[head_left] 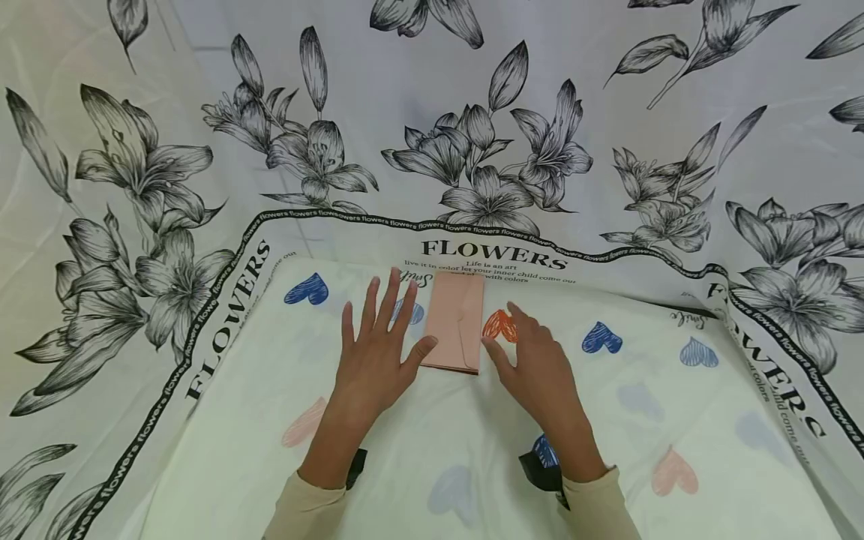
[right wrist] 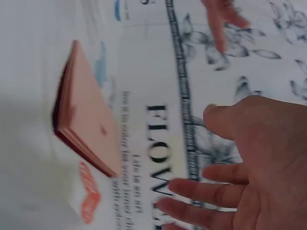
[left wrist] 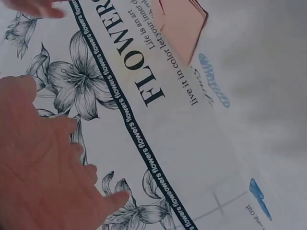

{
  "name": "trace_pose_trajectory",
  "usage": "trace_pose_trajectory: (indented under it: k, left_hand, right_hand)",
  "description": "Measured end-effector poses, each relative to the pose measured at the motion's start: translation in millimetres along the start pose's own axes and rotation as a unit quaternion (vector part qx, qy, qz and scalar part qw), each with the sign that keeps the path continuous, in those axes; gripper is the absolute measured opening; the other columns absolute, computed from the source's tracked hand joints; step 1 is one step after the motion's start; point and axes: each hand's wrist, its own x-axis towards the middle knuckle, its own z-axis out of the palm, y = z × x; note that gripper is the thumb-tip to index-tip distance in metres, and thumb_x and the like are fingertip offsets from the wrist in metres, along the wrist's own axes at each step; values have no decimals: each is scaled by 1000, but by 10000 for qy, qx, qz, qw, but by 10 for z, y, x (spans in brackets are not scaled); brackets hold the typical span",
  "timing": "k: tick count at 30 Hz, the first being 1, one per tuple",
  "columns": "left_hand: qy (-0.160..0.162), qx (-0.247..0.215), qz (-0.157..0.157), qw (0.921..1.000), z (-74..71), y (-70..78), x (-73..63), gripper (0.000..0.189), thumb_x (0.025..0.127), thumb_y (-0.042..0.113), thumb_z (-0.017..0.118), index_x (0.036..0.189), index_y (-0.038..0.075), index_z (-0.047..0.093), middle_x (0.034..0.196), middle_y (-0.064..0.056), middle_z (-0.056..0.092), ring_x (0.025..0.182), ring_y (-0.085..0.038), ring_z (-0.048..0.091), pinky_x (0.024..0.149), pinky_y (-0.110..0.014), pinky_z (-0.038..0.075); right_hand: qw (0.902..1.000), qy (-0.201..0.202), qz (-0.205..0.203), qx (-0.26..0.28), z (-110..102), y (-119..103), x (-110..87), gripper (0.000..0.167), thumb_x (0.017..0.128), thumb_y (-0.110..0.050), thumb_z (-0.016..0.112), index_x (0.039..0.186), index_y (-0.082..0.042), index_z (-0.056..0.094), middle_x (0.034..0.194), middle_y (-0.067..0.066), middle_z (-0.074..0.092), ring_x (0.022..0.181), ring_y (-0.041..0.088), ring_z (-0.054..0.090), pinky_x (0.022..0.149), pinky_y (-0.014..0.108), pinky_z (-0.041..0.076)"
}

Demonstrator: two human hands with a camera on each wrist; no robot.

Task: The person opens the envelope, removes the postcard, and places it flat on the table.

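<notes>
A small stack of pink envelopes [head_left: 445, 319] lies flat on the bed-like white cloth, its top flap facing up. My left hand [head_left: 371, 367] is spread just left of it, with the thumb tip at the stack's lower left edge. On the other side, my right hand [head_left: 542, 367] hovers with fingers loosely bent, its thumb close to the right edge. Neither hand grips anything. The right wrist view shows several layers in the stack [right wrist: 88, 110], with a dark red layer at the bottom, and the relaxed right hand [right wrist: 268, 153]. Only a corner of the stack [left wrist: 184, 31] appears in the left wrist view.
The white cloth [head_left: 513, 480] carries printed hearts in blue, red and pink. Behind and at both sides rises a white fabric [head_left: 405, 90] with black flower drawings. A dark band [head_left: 378, 220] with lettering crosses that fabric. Dark straps [head_left: 543, 472] sit at the wrists.
</notes>
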Motion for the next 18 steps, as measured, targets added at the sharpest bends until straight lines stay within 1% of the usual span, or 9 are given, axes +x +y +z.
trace_pose_trajectory:
  k: [1, 2, 3, 5, 7, 9, 11, 13, 18]
  left_hand:
    - [-31, -52, 48, 10000, -7, 4, 1, 83, 105, 67, 45, 170, 22, 18, 179, 0, -1, 165, -29, -3, 125, -69, 8]
    - [-77, -101, 96, 9999, -10, 7, 3, 82, 106, 67, 44, 170, 20, 21, 179, 0, 1, 165, -29, 0, 125, -68, 13]
    - [-137, -136, 145, 9997, -17, 12, 2, 81, 107, 67, 41, 169, 18, 24, 179, 0, 3, 165, -28, 2, 124, -67, 19]
    - [-264, -228, 183, 9992, -29, 26, -6, 80, 107, 68, 38, 167, 16, 29, 178, 0, 9, 164, -28, 9, 121, -65, 30]
    - [-329, -361, 188, 9986, -39, 39, -19, 79, 108, 68, 37, 165, 14, 35, 176, -3, 20, 161, -29, 24, 115, -61, 41]
    - [-364, -523, 159, 9978, -53, 56, -36, 77, 108, 68, 37, 163, 14, 40, 172, -6, 33, 153, -32, 41, 109, -58, 49]
    - [-324, -696, 129, 9970, -65, 72, -53, 76, 107, 68, 38, 161, 14, 46, 165, -10, 45, 142, -34, 55, 103, -55, 54]
    - [-300, -826, 115, 9961, -82, 87, -67, 74, 108, 67, 38, 159, 15, 49, 160, -11, 52, 133, -35, 63, 100, -53, 56]
    - [-270, -1029, 69, 9943, -106, 109, -84, 71, 108, 67, 38, 156, 17, 54, 159, -7, 54, 132, -33, 64, 100, -53, 56]
  right_hand:
    - [9999, -110, 51, 31, 57, 4, 47, 70, 103, -50, 67, 154, -5, 48, 131, 18, 68, 109, 35, 69, 85, 54, 58]
    - [9997, -229, 116, 19, 121, 6, 97, 64, 103, -50, 66, 145, -3, 55, 115, 16, 73, 92, 31, 72, 71, 49, 60]
    - [9992, -347, 199, 10, 185, 6, 150, 58, 103, -50, 65, 136, -3, 60, 101, 12, 74, 77, 26, 70, 60, 43, 57]
    - [9976, -590, 342, -92, 305, 2, 241, 51, 103, -52, 65, 115, -3, 66, 75, 5, 66, 58, 19, 60, 47, 36, 47]
    - [9947, -845, 538, -228, 408, -6, 309, 50, 102, -55, 64, 91, -6, 66, 61, 0, 55, 49, 16, 50, 44, 33, 38]
    - [9910, -1065, 757, -278, 490, -8, 352, 55, 101, -56, 64, 71, -10, 59, 53, -3, 45, 47, 15, 44, 44, 33, 33]
    - [9871, -1267, 935, -282, 546, -7, 369, 60, 100, -55, 65, 58, -14, 52, 49, -4, 40, 47, 15, 40, 44, 33, 30]
    - [9839, -1423, 1053, -242, 585, 5, 374, 62, 100, -54, 66, 53, -16, 51, 47, -5, 39, 46, 14, 39, 44, 32, 29]
    - [9804, -1618, 1120, -42, 634, 72, 350, 55, 100, -50, 70, 58, -16, 64, 50, -4, 48, 50, 14, 43, 46, 32, 31]
